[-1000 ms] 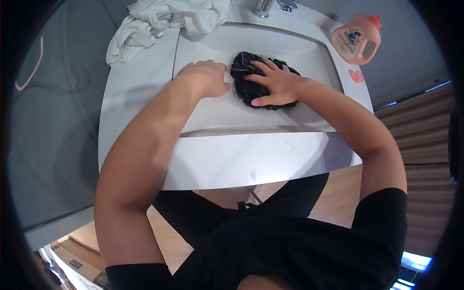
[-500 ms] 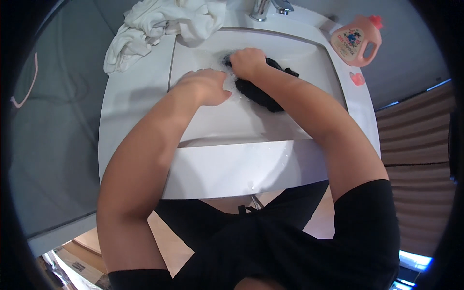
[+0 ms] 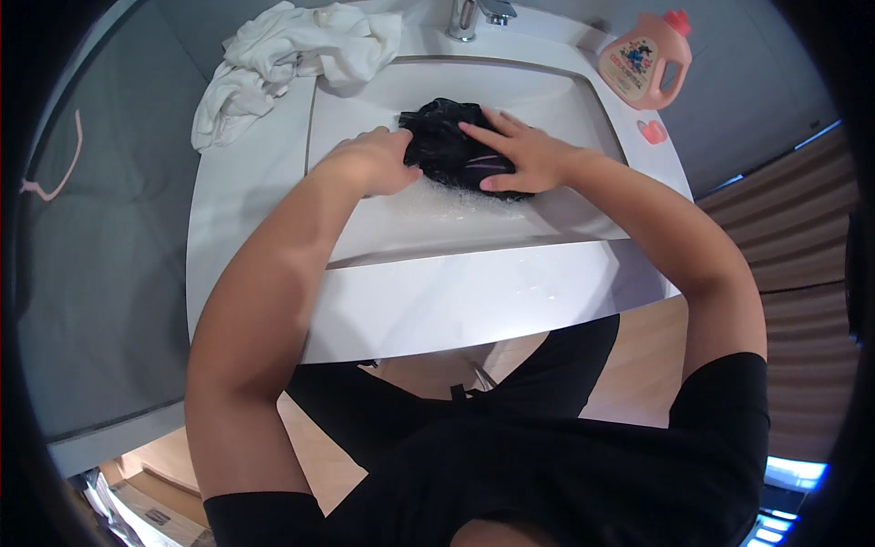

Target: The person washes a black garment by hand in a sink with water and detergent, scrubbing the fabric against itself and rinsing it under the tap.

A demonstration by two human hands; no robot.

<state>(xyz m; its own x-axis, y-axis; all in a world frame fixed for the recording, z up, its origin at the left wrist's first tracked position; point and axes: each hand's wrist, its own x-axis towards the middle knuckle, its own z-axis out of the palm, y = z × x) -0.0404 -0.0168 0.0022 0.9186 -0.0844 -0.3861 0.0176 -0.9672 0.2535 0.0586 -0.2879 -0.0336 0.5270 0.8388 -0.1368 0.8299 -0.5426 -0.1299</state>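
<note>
A wet black cloth [image 3: 445,132], bunched up and showing a thin purple line, lies in the white washbasin [image 3: 392,232]. My left hand [image 3: 374,162] pinches its left edge between thumb and curled fingers. From the other side, my right hand [image 3: 533,157] presses on the cloth with its fingers spread. Some soap suds [image 3: 456,202] float along the near side of the cloth. What lies beneath the cloth is hidden.
White fabric [image 3: 273,64] is heaped on the counter at the back left. A chrome faucet [image 3: 463,23] stands behind the basin. On the right are a pink detergent bottle [image 3: 638,64] and a small pink cap [image 3: 652,132]. A grey panel [image 3: 109,273] borders the left.
The black cloth has been spread wider and shifted left, up to my left hand. My right hand has gone from a closed grip to spread fingers and moved right.
</note>
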